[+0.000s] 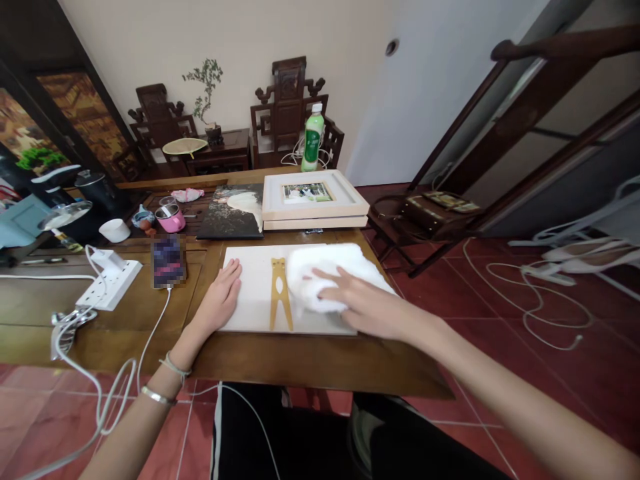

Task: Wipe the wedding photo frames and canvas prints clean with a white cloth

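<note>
A white board (255, 293) lies flat near the table's front edge. On its middle is a yellow, cat-headed flat piece (279, 293) with two long legs. My left hand (227, 293) rests on the board's left edge, fingers stretched out, holding nothing. On the right part of the board lies a fluffy white cloth (335, 260), partly bunched up. My right hand (353, 297) presses on this cloth, with some of it gathered at the fingers. The board's right part is hidden under the cloth and hand.
Behind the board are stacked pale frames (345, 200), a dark picture panel (230, 213) and a green bottle (313, 140). To the left are a phone (169, 261), a power strip (110, 287) with cables, a pink mug (171, 218) and a white cup (115, 231).
</note>
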`<state>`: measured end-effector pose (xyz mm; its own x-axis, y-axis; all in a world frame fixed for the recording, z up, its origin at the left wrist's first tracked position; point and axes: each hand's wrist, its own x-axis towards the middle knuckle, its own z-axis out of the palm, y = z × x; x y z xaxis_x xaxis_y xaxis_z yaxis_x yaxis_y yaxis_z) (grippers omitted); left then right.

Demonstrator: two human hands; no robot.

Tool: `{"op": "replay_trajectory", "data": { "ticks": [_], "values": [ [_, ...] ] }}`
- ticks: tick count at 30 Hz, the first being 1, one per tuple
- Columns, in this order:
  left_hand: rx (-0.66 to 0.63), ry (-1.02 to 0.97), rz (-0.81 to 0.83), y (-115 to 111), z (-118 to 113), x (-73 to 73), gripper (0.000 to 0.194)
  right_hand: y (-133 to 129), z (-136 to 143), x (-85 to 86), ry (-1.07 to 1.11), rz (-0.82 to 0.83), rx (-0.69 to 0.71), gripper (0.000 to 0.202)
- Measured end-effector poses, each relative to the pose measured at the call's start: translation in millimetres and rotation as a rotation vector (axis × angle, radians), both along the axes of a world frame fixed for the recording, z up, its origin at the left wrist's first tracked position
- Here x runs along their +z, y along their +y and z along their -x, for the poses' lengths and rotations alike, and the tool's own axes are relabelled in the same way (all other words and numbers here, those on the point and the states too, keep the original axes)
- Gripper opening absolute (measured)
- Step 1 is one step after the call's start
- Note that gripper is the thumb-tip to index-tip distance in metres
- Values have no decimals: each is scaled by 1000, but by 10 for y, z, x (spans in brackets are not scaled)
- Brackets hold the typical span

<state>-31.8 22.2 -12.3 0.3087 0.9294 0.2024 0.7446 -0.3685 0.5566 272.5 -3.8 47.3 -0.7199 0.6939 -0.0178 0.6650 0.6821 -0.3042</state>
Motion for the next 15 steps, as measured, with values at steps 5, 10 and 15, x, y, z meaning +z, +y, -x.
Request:
{"op": "replay_trajectory", "data": {
  "ticks": [5,10,15],
  "values": [
    [-15,-7,1,2,4,3,49,684,106,-264,44,-136,-67,52],
    [-5,-12,0,5,4,-3,50,761,83,-289,77,-158,-66,52],
    [6,-32,-14,6,0,-19,48,208,14,-82,77,-30,-48,51]
  ]
}}
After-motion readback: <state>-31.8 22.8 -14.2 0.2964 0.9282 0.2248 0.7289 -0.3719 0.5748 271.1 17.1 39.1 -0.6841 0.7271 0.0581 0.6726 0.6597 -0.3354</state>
